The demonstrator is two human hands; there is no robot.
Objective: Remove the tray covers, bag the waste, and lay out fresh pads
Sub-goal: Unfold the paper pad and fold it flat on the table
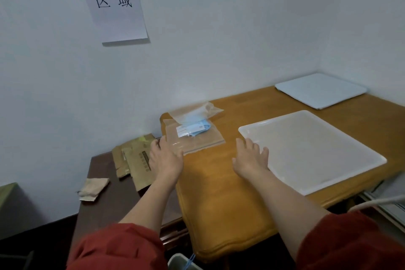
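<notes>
Showing white square tray (311, 149) lying flat on right half of orange table (219, 193): low rim, rounded corners, top looking filmy and translucent. Touching its near-left corner with right hand (251, 160), fingers spread and straight, gripping nothing. Resting left hand (165, 158) flat, fingers relaxed, on near-left corner of clear bag (192, 131) holding blue folded material, at table's left edge. Leaving bare wood between bag and tray, more toward near edge. Reaching close to near table edge with tray's front side. Sitting well apart in far right corner by wall: second pale tray (321, 90). Lying on lower dark side table (105, 204): cardboard scraps (135, 160).
</notes>
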